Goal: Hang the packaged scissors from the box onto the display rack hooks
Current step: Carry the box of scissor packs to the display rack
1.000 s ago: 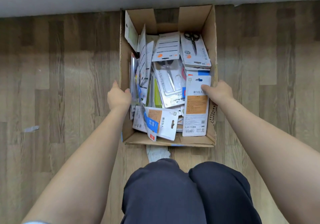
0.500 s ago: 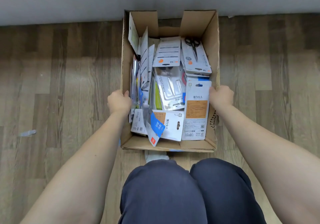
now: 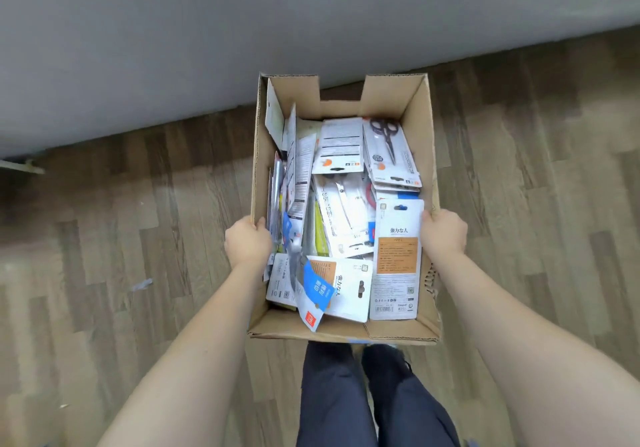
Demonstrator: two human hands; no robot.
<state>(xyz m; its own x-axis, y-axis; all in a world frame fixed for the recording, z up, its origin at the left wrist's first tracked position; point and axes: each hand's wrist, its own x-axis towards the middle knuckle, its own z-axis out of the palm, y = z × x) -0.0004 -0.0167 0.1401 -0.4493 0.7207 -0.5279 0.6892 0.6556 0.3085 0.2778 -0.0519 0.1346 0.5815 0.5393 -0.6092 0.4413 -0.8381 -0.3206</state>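
An open cardboard box (image 3: 343, 330) is held off the wooden floor in front of me. My left hand (image 3: 247, 244) grips its left wall and my right hand (image 3: 443, 233) grips its right wall. Inside lie several packaged scissors. One pack with black-handled scissors (image 3: 388, 150) lies at the far right. A white pack with an orange label (image 3: 396, 259) lies by my right hand, and a pack with a blue card (image 3: 317, 289) sits at the near left. No display rack is in view.
A grey wall or panel (image 3: 242, 31) runs across the top, just behind the box. Wood-pattern floor (image 3: 104, 256) spreads to both sides, with a small scrap (image 3: 140, 284) at the left. My dark trouser legs (image 3: 367, 398) stand below the box.
The box has come up off the floor in both hands. My legs have gone from crouched knees to standing, and more of the grey wall shows.
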